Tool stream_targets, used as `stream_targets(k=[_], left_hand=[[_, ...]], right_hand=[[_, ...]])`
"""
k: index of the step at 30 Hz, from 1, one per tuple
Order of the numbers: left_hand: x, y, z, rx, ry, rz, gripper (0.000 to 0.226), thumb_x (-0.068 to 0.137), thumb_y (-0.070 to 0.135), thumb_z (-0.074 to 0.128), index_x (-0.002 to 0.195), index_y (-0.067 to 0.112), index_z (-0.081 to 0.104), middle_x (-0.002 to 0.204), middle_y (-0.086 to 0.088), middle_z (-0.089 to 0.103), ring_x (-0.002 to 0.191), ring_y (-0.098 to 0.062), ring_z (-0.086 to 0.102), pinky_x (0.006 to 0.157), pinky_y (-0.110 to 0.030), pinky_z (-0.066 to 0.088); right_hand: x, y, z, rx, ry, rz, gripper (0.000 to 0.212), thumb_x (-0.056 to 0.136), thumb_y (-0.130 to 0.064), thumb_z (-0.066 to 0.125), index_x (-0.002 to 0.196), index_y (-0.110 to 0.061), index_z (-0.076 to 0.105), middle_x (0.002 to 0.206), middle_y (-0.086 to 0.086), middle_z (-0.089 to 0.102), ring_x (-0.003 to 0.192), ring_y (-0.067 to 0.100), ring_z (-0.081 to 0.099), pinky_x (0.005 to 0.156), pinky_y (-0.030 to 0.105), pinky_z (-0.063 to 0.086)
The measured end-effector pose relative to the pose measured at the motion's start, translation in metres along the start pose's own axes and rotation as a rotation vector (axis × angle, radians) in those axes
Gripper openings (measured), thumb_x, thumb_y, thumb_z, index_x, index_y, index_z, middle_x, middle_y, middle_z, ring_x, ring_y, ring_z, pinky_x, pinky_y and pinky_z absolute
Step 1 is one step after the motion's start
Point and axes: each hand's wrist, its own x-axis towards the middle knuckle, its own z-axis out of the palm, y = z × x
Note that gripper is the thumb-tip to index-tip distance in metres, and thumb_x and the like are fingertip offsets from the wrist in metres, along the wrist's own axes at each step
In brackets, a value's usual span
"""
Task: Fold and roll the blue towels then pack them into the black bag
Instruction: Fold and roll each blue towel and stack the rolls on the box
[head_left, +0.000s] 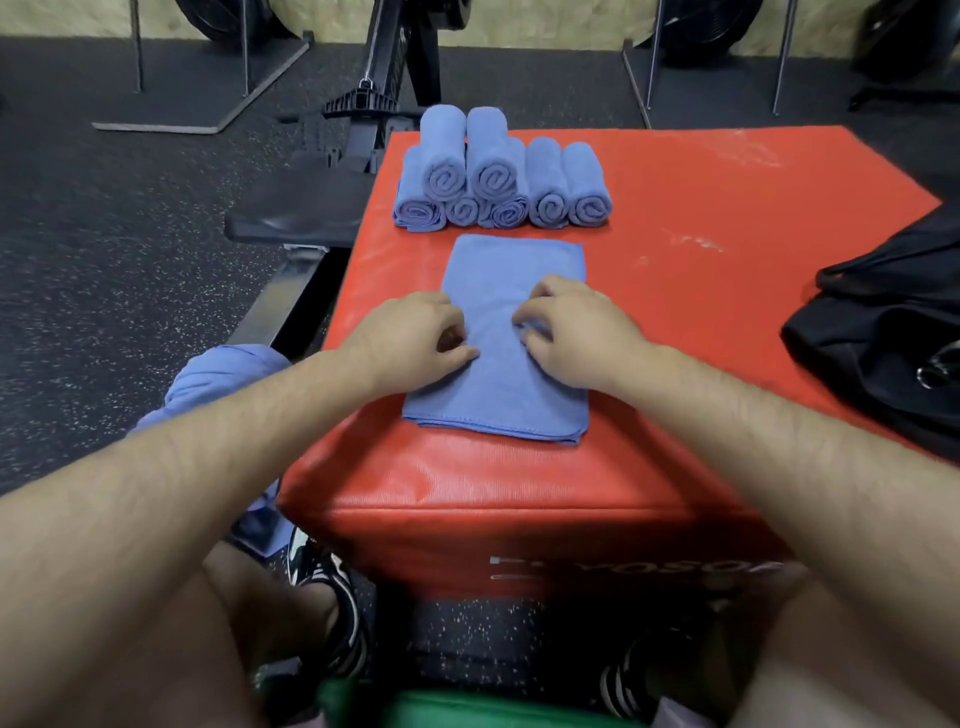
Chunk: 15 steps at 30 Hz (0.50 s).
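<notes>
1. Far left, off the red box (727, 270): a loose heap of blue towels (223, 374), not rolled.
2. Left hand (415, 332): fingers curled in close together, thumb tip down on the left edge of the folded towel (498, 395). Cannot tell if cloth is nipped between them.
3. Folded towel: long flat blue rectangle, layered hem at the near end, lying lengthwise on the box top. Its middle sits between the two hands, with both ends showing clear of them.
4. Right hand (571, 332): fingers bent, thumb and fingertips pinching a small ridge of the towel near its middle.
5. Beyond the hands: seven rolled towels (498, 176), five in a row, two on top, spirals facing the person.
6. Far right: black bag (883, 322), slumped on the box edge, well apart from the hands.
</notes>
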Motion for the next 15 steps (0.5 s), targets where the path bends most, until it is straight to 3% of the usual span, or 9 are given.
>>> stream_targets(k=[3, 5, 8, 10, 13, 15], left_hand=[[-0.012, -0.001, 0.002, -0.054, 0.061, 0.106, 0.017, 0.089, 0.034, 0.067, 0.098, 0.022, 0.060, 0.093, 0.003, 0.051, 0.089, -0.023, 0.055, 0.074, -0.039, 0.049], [-0.017, 0.002, -0.002, -0.126, 0.006, 0.187, 0.012, 0.087, 0.023, 0.067, 0.096, 0.021, 0.059, 0.092, 0.003, 0.052, 0.086, -0.019, 0.053, 0.074, -0.040, 0.048], [-0.028, 0.009, -0.010, -0.249, -0.133, 0.232, 0.013, 0.085, 0.012, 0.068, 0.090, 0.022, 0.061, 0.085, 0.006, 0.057, 0.077, -0.013, 0.054, 0.074, -0.037, 0.048], [-0.038, 0.011, -0.011, -0.287, -0.191, 0.226, 0.016, 0.083, 0.009, 0.069, 0.087, 0.023, 0.061, 0.083, 0.008, 0.059, 0.073, -0.010, 0.054, 0.072, -0.033, 0.048], [-0.053, 0.007, -0.013, -0.325, -0.243, 0.243, 0.018, 0.084, 0.025, 0.079, 0.092, 0.024, 0.063, 0.089, 0.008, 0.055, 0.079, -0.009, 0.053, 0.073, -0.024, 0.047], [-0.059, 0.001, -0.014, -0.308, -0.244, 0.262, 0.026, 0.083, 0.037, 0.079, 0.101, 0.026, 0.064, 0.095, 0.007, 0.053, 0.085, -0.005, 0.052, 0.077, -0.017, 0.044]], right_hand=[[-0.019, -0.013, 0.001, 0.092, -0.018, -0.118, 0.013, 0.088, -0.030, 0.059, 0.098, -0.029, 0.068, 0.098, -0.003, 0.055, 0.096, 0.022, 0.057, 0.083, 0.041, 0.050], [-0.031, -0.019, 0.003, 0.131, -0.085, -0.218, 0.004, 0.088, -0.030, 0.063, 0.090, -0.028, 0.064, 0.088, -0.007, 0.053, 0.085, 0.015, 0.055, 0.079, 0.040, 0.049], [-0.045, -0.020, -0.001, 0.144, -0.178, -0.309, 0.009, 0.089, -0.034, 0.066, 0.090, -0.027, 0.061, 0.085, -0.008, 0.055, 0.079, 0.010, 0.052, 0.077, 0.039, 0.049], [-0.052, -0.015, -0.005, 0.131, -0.240, -0.329, 0.021, 0.088, -0.043, 0.069, 0.100, -0.026, 0.063, 0.091, -0.007, 0.055, 0.083, 0.009, 0.051, 0.080, 0.032, 0.047], [-0.062, -0.008, -0.009, 0.084, -0.307, -0.337, 0.044, 0.083, -0.057, 0.071, 0.115, -0.030, 0.059, 0.102, -0.008, 0.050, 0.093, 0.009, 0.049, 0.083, 0.024, 0.042], [-0.065, -0.005, -0.009, 0.089, -0.301, -0.346, 0.039, 0.086, -0.048, 0.072, 0.117, -0.027, 0.060, 0.106, -0.006, 0.052, 0.099, 0.013, 0.051, 0.088, 0.026, 0.043]])
